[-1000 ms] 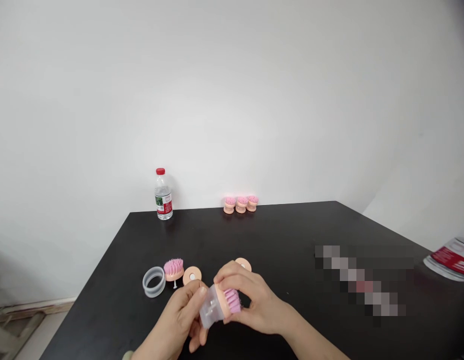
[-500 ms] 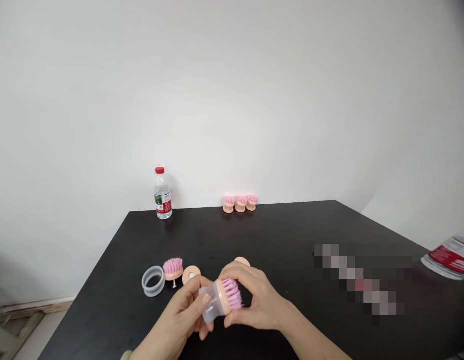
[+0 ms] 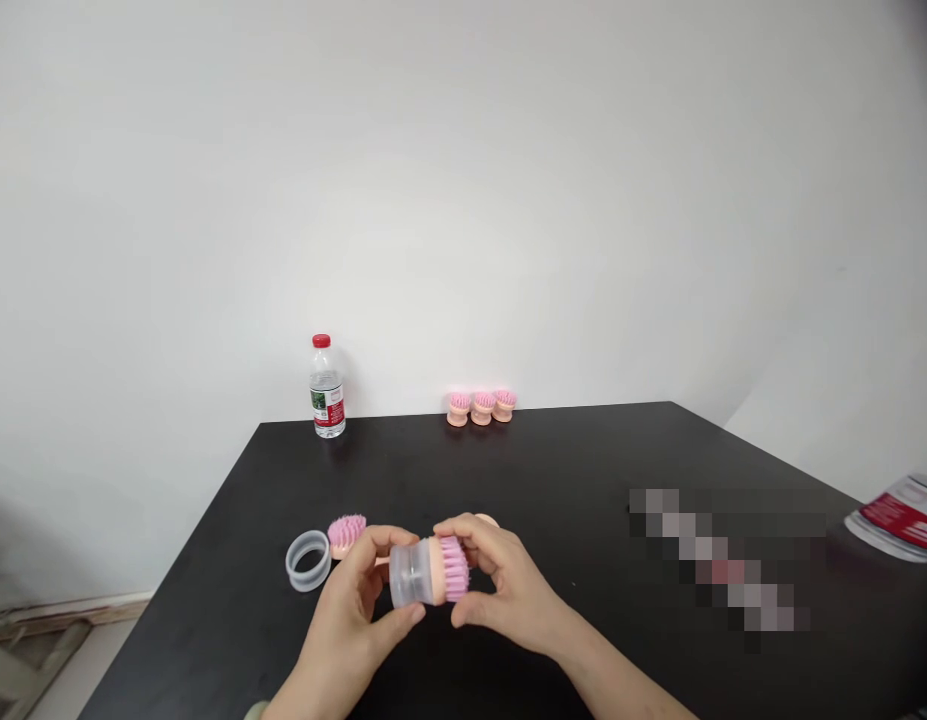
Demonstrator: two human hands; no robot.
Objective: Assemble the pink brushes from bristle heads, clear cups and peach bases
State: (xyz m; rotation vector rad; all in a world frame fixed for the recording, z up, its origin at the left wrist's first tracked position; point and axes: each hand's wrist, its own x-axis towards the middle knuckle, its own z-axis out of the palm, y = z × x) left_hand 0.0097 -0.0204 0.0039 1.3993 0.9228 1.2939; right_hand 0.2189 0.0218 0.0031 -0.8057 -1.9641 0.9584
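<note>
Held sideways over the near part of the table is a scrub brush (image 3: pixel 412 576) with a translucent body, a peach collar and pink bristles pointing right. The fingers and thumb of my left hand (image 3: pixel 347 605) are closed around the translucent body. My right hand (image 3: pixel 504 582) curls around the bristle end, fingers above and thumb below. Just left of my left hand lie a loose translucent ring (image 3: pixel 308 583) and a pink brush head (image 3: pixel 347 533) on a peach base. Behind my right fingers a peach disc (image 3: pixel 488 520) peeks out; another peach piece is mostly hidden by my left hand.
Three small pink-and-peach brushes (image 3: pixel 482 409) stand in a row at the table's back edge by the wall. A red-capped water bottle (image 3: pixel 328 400) is at the back left. A red-and-white labelled item (image 3: pixel 904 518) and a pixelated patch are at the right.
The brush has turned more level and its body has shifted slightly left and up. My left thumb has moved from on top of the body to its lower edge.
</note>
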